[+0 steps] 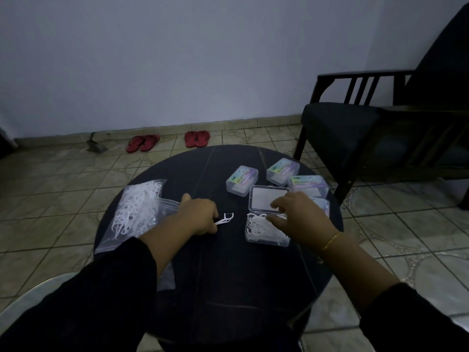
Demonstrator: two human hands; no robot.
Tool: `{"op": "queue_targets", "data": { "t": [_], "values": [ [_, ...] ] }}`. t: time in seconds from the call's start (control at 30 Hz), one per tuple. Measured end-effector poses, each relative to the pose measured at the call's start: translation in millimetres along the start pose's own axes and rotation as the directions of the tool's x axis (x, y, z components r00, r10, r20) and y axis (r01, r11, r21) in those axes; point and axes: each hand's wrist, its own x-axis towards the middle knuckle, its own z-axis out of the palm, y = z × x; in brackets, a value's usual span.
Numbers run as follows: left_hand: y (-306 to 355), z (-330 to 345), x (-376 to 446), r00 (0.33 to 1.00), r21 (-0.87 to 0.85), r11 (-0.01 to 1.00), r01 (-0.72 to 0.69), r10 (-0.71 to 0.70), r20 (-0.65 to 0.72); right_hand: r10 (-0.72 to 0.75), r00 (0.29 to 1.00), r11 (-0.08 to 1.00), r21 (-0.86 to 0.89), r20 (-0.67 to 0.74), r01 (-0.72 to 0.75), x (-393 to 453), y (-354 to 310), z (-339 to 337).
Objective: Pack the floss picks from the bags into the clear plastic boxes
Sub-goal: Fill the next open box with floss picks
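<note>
A clear zip bag (134, 212) full of white floss picks lies on the left of the round dark table (218, 275). My left hand (200, 217) pinches a few white floss picks (225, 218) just right of the bag's mouth. An open clear plastic box (266, 231) holding white picks sits right of centre, its lid (267, 199) folded back. My right hand (299, 217) rests over the box with fingers spread, touching the picks inside.
Three closed boxes with colourful labels (242, 182) (283, 171) (308, 188) stand behind the open one; another is partly hidden under my right hand. A dark armchair (368, 128) stands at the right. Two pairs of red sandals (143, 143) lie on the tiled floor by the wall.
</note>
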Motion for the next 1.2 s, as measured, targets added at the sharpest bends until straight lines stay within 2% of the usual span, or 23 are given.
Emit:
{"op": "queue_targets", "data": {
  "t": [0.13, 0.27, 0.33, 0.43, 0.57, 0.8, 0.9, 1.03, 1.1, 1.2],
  "values": [
    [7, -2, -4, 1.0, -0.041, 0.999, 0.021, -0.021, 0.003, 0.044, 0.987, 0.994, 0.106, -0.154, -0.028, -15, 0, 8],
    [8, -4, -10, 0.998, -0.203, 0.979, 0.024, -0.035, -0.054, 0.098, 0.977, 0.982, 0.177, -0.187, -0.064, -20, 6, 12],
    [8, -7, -13, 0.993, -0.315, 0.949, -0.011, -0.026, -0.113, 0.119, 0.973, 0.976, 0.203, -0.199, -0.078, -21, 9, 10],
    [14, -15, -14, 0.976, -0.395, 0.908, -0.137, 0.055, -0.212, 0.154, 0.965, 0.966, 0.238, -0.214, -0.101, -22, 13, 7],
    [38, -26, -11, 0.929, -0.369, 0.871, -0.324, 0.218, -0.3, 0.194, 0.957, 0.953, 0.272, -0.218, -0.131, -24, 15, 7],
    [71, -26, -6, 0.932, -0.295, 0.895, -0.334, 0.268, -0.243, 0.23, 0.962, 0.935, 0.308, -0.146, -0.177, -28, 20, 18],
    [67, -15, -14, 0.929, -0.34, 0.891, -0.302, 0.194, -0.316, 0.257, 0.95, 0.933, 0.303, -0.18, -0.195, -33, 18, 27],
    [77, 9, -40, 0.895, -0.49, 0.855, -0.171, -0.072, -0.439, 0.317, 0.919, 0.917, 0.324, -0.234, -0.234, -38, 4, 41],
    [90, 19, -51, 0.912, -0.581, 0.807, -0.101, -0.158, -0.378, 0.338, 0.917, 0.913, 0.309, -0.211, -0.266, -39, -3, 46],
    [105, 31, -55, 0.96, -0.649, 0.761, -0.018, -0.168, -0.224, 0.349, 0.927, 0.911, 0.282, -0.138, -0.301, -40, -12, 52]
  ]
}}
